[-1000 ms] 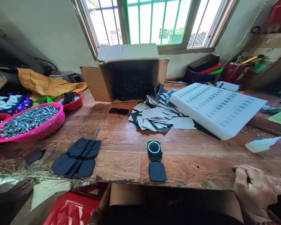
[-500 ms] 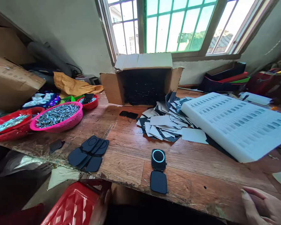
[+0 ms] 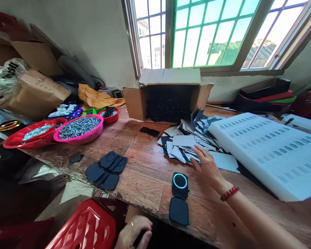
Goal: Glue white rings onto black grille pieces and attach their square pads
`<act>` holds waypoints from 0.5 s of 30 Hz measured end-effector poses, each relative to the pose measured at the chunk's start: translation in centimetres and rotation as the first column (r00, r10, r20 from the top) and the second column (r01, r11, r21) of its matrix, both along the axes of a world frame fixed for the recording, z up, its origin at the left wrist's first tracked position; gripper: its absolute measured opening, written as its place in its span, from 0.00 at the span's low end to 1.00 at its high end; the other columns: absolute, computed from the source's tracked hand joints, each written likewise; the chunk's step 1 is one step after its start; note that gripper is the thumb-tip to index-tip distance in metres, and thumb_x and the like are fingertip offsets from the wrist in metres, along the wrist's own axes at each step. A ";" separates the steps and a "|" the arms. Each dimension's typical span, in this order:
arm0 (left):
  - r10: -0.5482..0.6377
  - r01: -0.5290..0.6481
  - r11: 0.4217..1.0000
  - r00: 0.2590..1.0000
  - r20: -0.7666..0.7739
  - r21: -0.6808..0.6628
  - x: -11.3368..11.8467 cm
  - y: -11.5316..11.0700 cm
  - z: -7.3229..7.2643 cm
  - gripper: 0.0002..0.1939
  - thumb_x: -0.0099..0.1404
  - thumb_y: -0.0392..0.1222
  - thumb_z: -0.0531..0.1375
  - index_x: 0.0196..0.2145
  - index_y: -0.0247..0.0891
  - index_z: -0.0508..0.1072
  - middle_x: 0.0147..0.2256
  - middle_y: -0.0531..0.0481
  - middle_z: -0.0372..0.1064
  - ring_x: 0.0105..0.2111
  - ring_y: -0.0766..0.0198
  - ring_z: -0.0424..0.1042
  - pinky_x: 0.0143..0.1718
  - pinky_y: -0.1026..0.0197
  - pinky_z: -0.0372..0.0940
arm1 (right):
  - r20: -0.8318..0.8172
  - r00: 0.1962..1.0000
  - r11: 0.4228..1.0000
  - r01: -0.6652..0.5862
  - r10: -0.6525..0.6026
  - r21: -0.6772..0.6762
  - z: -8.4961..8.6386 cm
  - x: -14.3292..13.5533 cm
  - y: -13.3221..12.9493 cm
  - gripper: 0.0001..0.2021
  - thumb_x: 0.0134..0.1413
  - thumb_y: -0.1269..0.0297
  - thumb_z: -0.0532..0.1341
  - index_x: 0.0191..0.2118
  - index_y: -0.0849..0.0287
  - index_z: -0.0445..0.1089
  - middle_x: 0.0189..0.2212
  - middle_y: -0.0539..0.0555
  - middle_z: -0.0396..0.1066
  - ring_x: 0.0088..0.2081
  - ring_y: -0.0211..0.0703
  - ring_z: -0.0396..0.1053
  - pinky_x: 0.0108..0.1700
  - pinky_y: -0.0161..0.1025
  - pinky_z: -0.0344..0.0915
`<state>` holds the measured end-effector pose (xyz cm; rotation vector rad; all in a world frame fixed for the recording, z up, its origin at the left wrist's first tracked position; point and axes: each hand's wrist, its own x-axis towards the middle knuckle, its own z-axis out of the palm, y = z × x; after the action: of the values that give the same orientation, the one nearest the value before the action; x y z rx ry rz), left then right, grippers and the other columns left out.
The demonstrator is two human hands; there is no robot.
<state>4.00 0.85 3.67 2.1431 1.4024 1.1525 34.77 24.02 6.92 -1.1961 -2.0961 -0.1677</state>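
My right hand (image 3: pixel 207 169), with a red bead bracelet (image 3: pixel 229 193) at the wrist, reaches over the table to the near edge of a heap of grey and black cut sheets (image 3: pixel 182 141). Its fingers are spread and hold nothing visible. My left hand (image 3: pixel 135 231), wearing a ring, hovers just off the table's front edge, fingers loosely curled with a gap to the thumb; nothing shows in it. Between the hands lies an unfolded black hinged pad (image 3: pixel 179 211) with a pale ring on its upper half. Several black pads (image 3: pixel 107 170) are stacked loosely to the left.
Pink (image 3: pixel 97 133) and red baskets (image 3: pixel 12 141) of small metal parts stand at left. An open cardboard box (image 3: pixel 133 103) sits at the back, a small black folded piece (image 3: pixel 149 131) before it. A white foam tray (image 3: pixel 269 152) lies at right, a red stool (image 3: pixel 85 224) below.
My right hand has moved from the lower right corner forward and left to the heap of sheets. My left hand has come up and right beside the table edge. The view has shifted slightly.
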 end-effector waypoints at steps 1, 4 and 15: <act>0.024 -0.024 0.999 1.000 -0.001 0.039 -0.1 1.4 1.7 0.05 0.70 0.39 0.56 0.41 0.44 0.71 0.37 0.50 0.77 0.39 0.63 0.77 0.42 0.65 0.72 | 0.017 0.999 0.999 0.035 -0.034 -0.020 -0.5 -0.1 1.4 0.20 0.66 0.58 0.51 0.57 0.61 0.66 0.61 0.66 0.64 0.62 0.60 0.61 0.59 0.59 0.61; 0.073 -0.065 0.994 0.993 -0.088 0.092 -1.1 7.5 5.7 0.06 0.71 0.39 0.56 0.42 0.42 0.73 0.41 0.48 0.77 0.43 0.61 0.76 0.46 0.61 0.71 | 0.065 0.990 0.988 0.132 -0.126 -0.084 -1.5 -0.1 4.9 0.26 0.65 0.56 0.52 0.63 0.63 0.61 0.66 0.65 0.57 0.67 0.61 0.53 0.63 0.59 0.56; 0.140 -0.154 0.987 0.966 -0.219 -0.052 0.4 27.5 4.8 0.09 0.63 0.32 0.58 0.41 0.38 0.75 0.42 0.42 0.73 0.47 0.51 0.72 0.54 0.45 0.67 | 0.128 0.965 0.961 0.245 -0.228 -0.129 -4.0 0.6 6.2 0.23 0.66 0.56 0.50 0.60 0.59 0.67 0.62 0.63 0.65 0.65 0.61 0.57 0.63 0.61 0.54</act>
<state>4.39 28.31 8.46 2.1992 1.6941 0.9282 35.35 30.22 2.93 -1.5579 -2.0839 -0.2003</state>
